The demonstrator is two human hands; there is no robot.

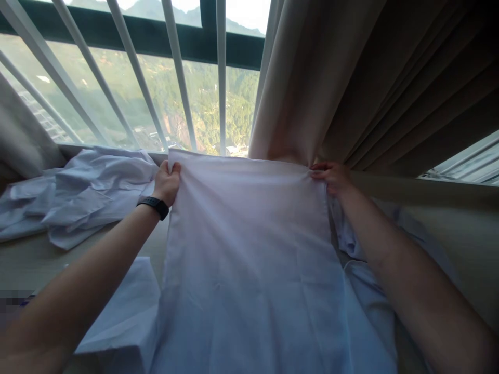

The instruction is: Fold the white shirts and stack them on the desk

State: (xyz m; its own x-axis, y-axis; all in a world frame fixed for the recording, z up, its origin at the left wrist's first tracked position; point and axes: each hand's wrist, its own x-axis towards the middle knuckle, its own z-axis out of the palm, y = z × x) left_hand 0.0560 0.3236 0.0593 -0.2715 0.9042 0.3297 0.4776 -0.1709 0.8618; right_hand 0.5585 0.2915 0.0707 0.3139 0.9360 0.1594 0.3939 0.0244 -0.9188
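Presently, a white cloth (249, 249) is held spread.
Near its upper corners it is gripped by the left hand (167, 183) and right hand (331, 176), beside crumpled fabric (93, 189) at left.

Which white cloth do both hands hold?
The middle cloth, its top edge stretched between left hand and right hand; the cloths beside it lie unheld.

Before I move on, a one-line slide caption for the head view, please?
Left hand and right hand hold a white cloth near its upper corners, beside a barred window.
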